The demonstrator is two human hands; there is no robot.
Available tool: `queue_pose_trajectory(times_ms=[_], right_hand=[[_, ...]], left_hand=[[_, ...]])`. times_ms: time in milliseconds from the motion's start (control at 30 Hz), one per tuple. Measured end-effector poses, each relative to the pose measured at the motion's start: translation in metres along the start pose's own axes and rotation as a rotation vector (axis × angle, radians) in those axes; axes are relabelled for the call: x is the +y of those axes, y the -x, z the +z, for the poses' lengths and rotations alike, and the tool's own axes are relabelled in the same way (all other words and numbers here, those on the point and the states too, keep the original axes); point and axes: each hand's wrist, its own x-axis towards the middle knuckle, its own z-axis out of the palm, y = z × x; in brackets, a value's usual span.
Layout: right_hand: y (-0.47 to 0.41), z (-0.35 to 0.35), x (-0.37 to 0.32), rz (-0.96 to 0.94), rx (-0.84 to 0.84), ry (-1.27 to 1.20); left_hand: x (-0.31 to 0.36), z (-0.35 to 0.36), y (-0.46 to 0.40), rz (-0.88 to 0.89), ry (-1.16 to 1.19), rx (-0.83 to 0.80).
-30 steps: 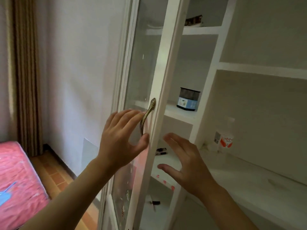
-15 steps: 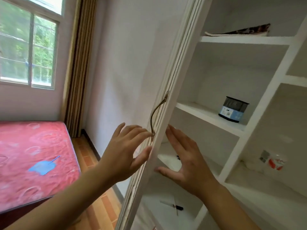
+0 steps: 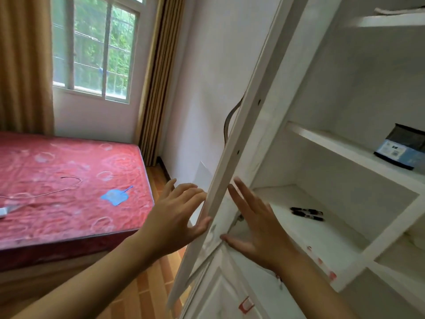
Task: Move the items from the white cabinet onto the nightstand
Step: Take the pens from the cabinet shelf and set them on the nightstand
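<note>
Standing edge-on between both hands, the cabinet door (image 3: 232, 166) with its curved metal handle (image 3: 230, 122) blocks the left side of the white cabinet (image 3: 340, 107). The left hand (image 3: 177, 217) lies flat and loose outside it; the right hand (image 3: 255, 224) spreads empty inside. Two black markers (image 3: 307, 213) lie on the middle shelf, a blue-labelled dark container (image 3: 402, 149) above. A red quilted mattress (image 3: 69, 180) sits leftward.

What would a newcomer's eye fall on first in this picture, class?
Probably the two open hands, the left hand and right hand, either side of the white cabinet door at centre. Next the red mattress at left, then the black markers on the cabinet's lower shelf.
</note>
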Motion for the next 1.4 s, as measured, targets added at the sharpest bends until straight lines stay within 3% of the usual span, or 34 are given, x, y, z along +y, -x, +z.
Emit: queue_pose_trajectory(times_ms=[400,600,867,1167,1400], right_hand=[[-0.021,0.075,-0.005,0.059,-0.141,-0.026],[-0.028,0.119,-0.005,0.147,-0.336,-0.03],[-0.053,0.138,-0.005,0.2,-0.371,-0.085],[-0.015,0.156,0.007,0.254,-0.385,-0.141],[0.057,0.167,0.032,0.32,-0.412,-0.19]], left_hand=[[-0.054,0.022,0.049,-0.176,-0.083,-0.112],[-0.077,0.037,0.062,-0.344,-0.157,-0.275],[-0.105,0.046,0.062,-0.458,-0.21,-0.399],[-0.092,0.044,0.094,-0.491,-0.176,-0.402],[-0.038,0.06,0.13,-0.471,-0.159,-0.433]])
